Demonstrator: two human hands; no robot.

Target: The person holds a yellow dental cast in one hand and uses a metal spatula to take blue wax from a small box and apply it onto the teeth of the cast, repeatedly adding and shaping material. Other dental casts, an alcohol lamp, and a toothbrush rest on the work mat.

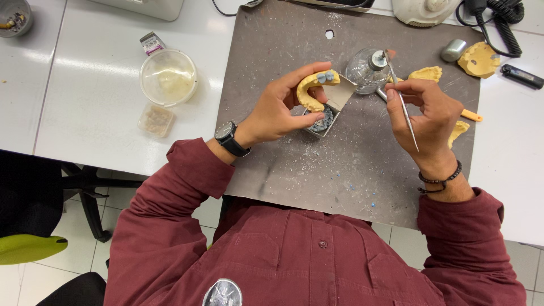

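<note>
The left hand (pixel 280 110) grips a yellow cast (pixel 313 89) with grey wax teeth, holding it above a small tin (pixel 323 120) on the grey mat (pixel 351 164). The right hand (pixel 422 113) pinches a thin metal tool (pixel 403 105), its tip at the glass burner (pixel 367 71). More casts (pixel 480 58) lie near the mat's far edge.

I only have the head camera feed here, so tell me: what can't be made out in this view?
- Small square metal tin: contents mostly hidden by the left hand and the yellow arch-shaped plaster dental model it holds.
- Thin metal instrument: middle hidden by the right hand; tip blurs against the glass spirit burner.
- White appliance: cut off by the top edge.
- Yellow plaster piece: partly behind the right hand.
</note>
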